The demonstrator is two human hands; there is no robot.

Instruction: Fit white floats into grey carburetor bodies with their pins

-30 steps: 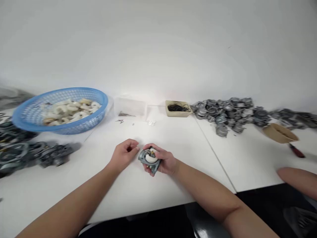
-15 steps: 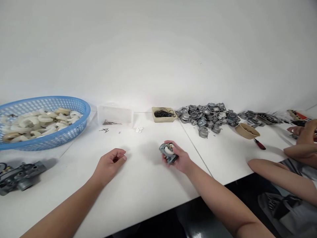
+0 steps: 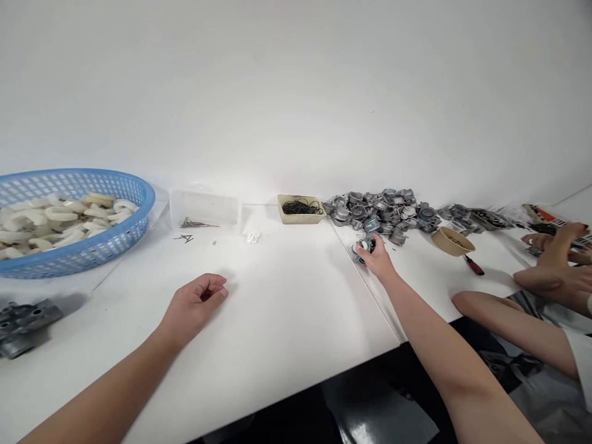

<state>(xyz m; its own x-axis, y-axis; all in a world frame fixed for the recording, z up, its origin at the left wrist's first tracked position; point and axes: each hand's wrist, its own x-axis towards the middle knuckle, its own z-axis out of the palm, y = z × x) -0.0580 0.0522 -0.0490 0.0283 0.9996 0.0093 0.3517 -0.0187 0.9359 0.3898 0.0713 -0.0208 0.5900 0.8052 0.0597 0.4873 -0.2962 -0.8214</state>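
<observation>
My right hand [image 3: 379, 259] reaches far right across the white table [image 3: 287, 308] and is closed on a small grey metal part with a white piece in it [image 3: 362, 248]. It holds the part at the near edge of a pile of similar grey metal parts [image 3: 379, 213]. My left hand [image 3: 197, 302] rests on the table in the middle, fingers loosely curled, with nothing seen in it.
A blue basket [image 3: 115, 237] of white rings stands at the left. Behind are a clear tray of pins [image 3: 203, 213] and a beige tray of black rings [image 3: 298, 209]. A grey casting [image 3: 23, 320] lies far left. Another person's arms [image 3: 550, 277], a tan bowl [image 3: 451, 240] and a red-handled tool [image 3: 472, 265] are at the right.
My right hand has carried the grey part from the table's middle out to the right, to the edge of the pile. My left hand stayed put, and the view shifted right.
</observation>
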